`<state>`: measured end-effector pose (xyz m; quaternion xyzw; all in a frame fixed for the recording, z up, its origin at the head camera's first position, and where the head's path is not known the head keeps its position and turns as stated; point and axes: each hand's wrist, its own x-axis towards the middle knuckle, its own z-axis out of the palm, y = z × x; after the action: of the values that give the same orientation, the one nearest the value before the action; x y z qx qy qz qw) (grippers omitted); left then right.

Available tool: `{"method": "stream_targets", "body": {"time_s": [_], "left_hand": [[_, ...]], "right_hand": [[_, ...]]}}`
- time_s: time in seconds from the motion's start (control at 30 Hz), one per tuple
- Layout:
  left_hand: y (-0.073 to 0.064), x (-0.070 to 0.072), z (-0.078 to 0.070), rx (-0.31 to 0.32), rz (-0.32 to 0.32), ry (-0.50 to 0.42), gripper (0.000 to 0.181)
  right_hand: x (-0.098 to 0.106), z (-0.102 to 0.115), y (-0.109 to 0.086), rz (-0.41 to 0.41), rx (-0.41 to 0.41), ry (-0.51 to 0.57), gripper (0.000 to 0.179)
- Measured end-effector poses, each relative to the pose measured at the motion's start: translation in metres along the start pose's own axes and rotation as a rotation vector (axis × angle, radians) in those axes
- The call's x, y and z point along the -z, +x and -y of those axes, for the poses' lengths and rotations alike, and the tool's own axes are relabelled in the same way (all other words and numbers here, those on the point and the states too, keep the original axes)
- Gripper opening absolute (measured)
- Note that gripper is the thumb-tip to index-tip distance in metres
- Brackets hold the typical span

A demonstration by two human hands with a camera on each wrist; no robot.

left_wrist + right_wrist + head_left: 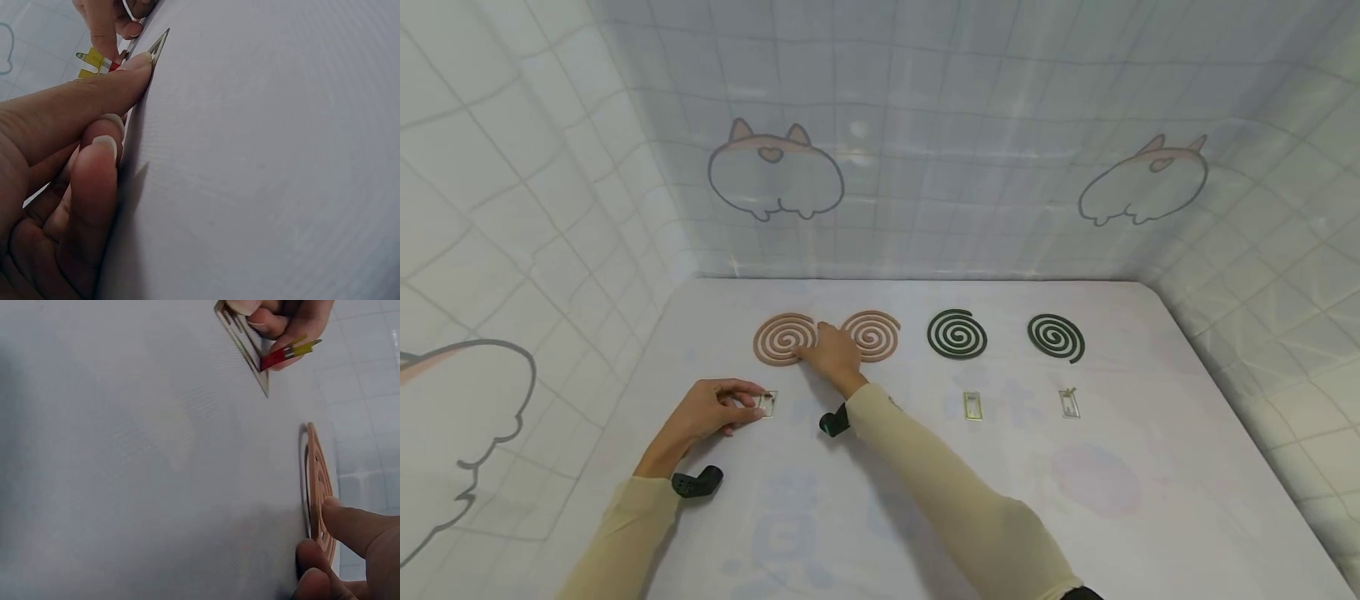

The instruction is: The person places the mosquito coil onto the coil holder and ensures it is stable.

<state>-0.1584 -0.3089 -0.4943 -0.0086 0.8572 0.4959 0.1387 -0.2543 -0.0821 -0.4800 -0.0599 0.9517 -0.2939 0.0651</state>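
On the left of the table, my left hand (711, 408) pinches a small flat metal mosquito coil stand (773, 405) by its edge, thumb on the near side. A red and yellow prong (284, 355) sticks up from this stand in the right wrist view. My right hand (837, 357) reaches farther forward and grips the right edge of the leftmost brown mosquito coil (765, 342). In the right wrist view the thumb lies on the face of that coil (314, 481), with fingertips at its edge. A second brown coil (880, 336) lies partly behind the right hand.
Two dark green mosquito coils (957, 334) lie farther right in the same row. Nearer me are a yellowish metal stand (966, 407) and a silvery one (1070, 404) with a raised prong. Grid-patterned cloth walls (925, 200) enclose the white table (970, 492) at the back and sides.
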Motion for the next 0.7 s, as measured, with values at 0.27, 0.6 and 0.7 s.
{"method": "stream_targets", "body": {"time_s": [0.27,0.6,0.7], "left_hand": [[-0.0001,-0.0009,0.0003,0.001,-0.001,-0.021,0.045],[-0.0006,-0.0011,0.0010,0.006,-0.002,-0.019,0.046],[0.0000,-0.0010,0.0015,0.000,0.002,-0.023,0.046]], "right_hand": [[-0.0027,0.0005,-0.0018,-0.065,0.047,-0.051,0.059],[-0.0021,0.0020,-0.0016,-0.043,-0.004,0.017,0.061],[-0.0009,0.0026,-0.0013,-0.039,-0.017,0.035,0.062]]}}
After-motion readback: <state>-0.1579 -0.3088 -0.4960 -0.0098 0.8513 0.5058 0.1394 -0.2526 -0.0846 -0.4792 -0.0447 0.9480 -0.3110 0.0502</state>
